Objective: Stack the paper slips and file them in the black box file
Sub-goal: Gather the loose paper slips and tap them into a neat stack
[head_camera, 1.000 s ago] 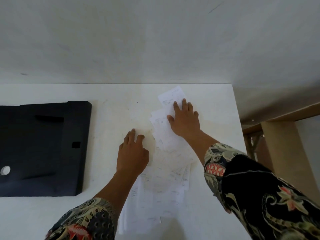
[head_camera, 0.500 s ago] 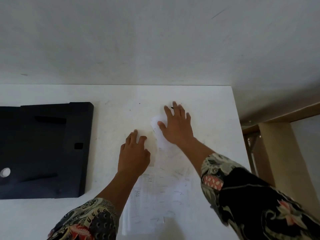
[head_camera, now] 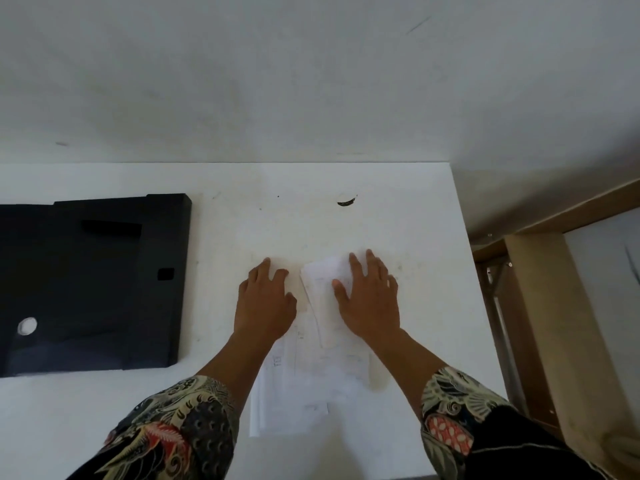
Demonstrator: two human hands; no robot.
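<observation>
Paper slips (head_camera: 311,379) lie in a loose overlapping heap on the white counter (head_camera: 415,216), right of centre, running from between the two hands down toward the near edge. I note print on them, too faint to read. One slip (head_camera: 320,289) sits on top at the far end of the heap, tilted, its long edge slightly bowed.

Right hand (head_camera: 370,303) lies palm down on that top slip, fingers spread and flat; grip is apart, nothing pinched. Left hand (head_camera: 265,306) lies palm down just beside the heap's far-left corner, fingers extended and close to one another; grip likewise apart, nothing held. I cannot tell whether its palm covers paper or bare counter. The two hands are near each other, not touching. Both forearms come in from the near edge in patterned sleeves (head_camera: 166,431).

Black box file (head_camera: 93,282) lies flat on the counter's left side, well apart from the heap, partly cut off by the frame edge. It shows a round finger hole (head_camera: 27,326) and a small square cutout (head_camera: 165,274).

Small dark mark (head_camera: 346,201) on the counter beyond the hands. Pale wall (head_camera: 311,81) meets the counter's far edge. Wooden framing (head_camera: 540,306) stands off the right side.
</observation>
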